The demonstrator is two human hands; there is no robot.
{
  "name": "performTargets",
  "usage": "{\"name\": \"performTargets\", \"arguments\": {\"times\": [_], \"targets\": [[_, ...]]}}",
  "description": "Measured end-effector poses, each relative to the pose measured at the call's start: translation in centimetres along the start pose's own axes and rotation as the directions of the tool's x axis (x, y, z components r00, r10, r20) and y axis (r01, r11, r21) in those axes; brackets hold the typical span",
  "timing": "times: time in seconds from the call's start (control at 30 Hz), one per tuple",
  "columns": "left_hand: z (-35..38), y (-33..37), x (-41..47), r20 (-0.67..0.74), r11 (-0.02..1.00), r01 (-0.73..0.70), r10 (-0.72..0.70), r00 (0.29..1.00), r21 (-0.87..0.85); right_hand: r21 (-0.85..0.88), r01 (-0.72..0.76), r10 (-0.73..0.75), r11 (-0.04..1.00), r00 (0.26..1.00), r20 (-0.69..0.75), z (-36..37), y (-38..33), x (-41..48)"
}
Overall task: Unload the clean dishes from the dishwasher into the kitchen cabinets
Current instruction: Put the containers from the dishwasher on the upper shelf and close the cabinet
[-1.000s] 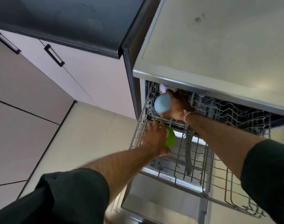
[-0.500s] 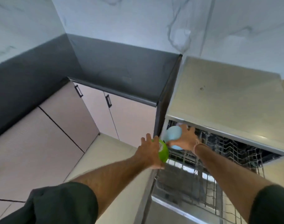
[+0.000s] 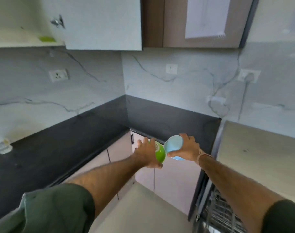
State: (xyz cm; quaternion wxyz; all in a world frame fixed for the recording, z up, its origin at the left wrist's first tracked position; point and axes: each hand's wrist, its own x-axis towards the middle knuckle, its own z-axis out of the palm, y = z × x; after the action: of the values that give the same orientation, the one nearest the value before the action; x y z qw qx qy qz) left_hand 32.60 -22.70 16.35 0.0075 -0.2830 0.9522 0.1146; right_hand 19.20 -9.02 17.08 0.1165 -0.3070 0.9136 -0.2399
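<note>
Gripped green plastic bowl (image 3: 160, 153) with left hand (image 3: 146, 154), pale blue plastic cup (image 3: 174, 145) with right hand (image 3: 188, 148), fingers (image 3: 184, 136) curled, left of dishwasher rack (image 3: 222, 215), presumably cabinet-bound.

Wears a dark green top of soft, matte cloth. Has a left sleeve (image 3: 56, 209) ending near the elbow, loose and wide, with deep creases and a rumpled hem. Catches light on the upper folds there and reads as olive. Has a right sleeve (image 3: 284, 217) ending near the elbow too, darker in shade, almost black-green, with a smoother, rounded hem. Leaves the left forearm (image 3: 109, 175) and right forearm (image 3: 235, 180) bare below the hems, with fine hair along both. Carries a thin thread band (image 3: 204, 156) round the right wrist, of pale pinkish-orange strands, too blurred to count the turns. Keeps the left hand (image 3: 146, 153) and right hand (image 3: 188, 148) bare.
</note>
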Motion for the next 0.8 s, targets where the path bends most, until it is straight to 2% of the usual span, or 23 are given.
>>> {"name": "performTargets", "arguments": {"times": [0.17,0.3,0.53,0.8], "targets": [[-9.1,-6.2,-1.6,-0.166,0.996,0.088,-0.089,0.982,-0.017,-0.018,0.180,-0.181,0.983,0.983,-0.020,-2.1,-10.6,1.6],[-15.9,-11.0,-2.8,-0.244,0.988,0.152,-0.147,0.959,-0.001,0.033,0.318,-0.316,0.947,0.947,-0.053,-3.3,-18.4,3.4],[-25.3,-18.8,-2.8,-0.353,0.953,0.302,-0.278,0.894,0.016,0.014,0.498,-0.494,0.867,0.864,-0.099,-4.9,-31.5,6.5],[-35.9,-26.3,0.6,-0.446,0.885,0.466,-0.406,0.798,0.028,0.077,0.667,-0.653,0.741,0.743,-0.148,-7.3,-45.2,12.4]]}}
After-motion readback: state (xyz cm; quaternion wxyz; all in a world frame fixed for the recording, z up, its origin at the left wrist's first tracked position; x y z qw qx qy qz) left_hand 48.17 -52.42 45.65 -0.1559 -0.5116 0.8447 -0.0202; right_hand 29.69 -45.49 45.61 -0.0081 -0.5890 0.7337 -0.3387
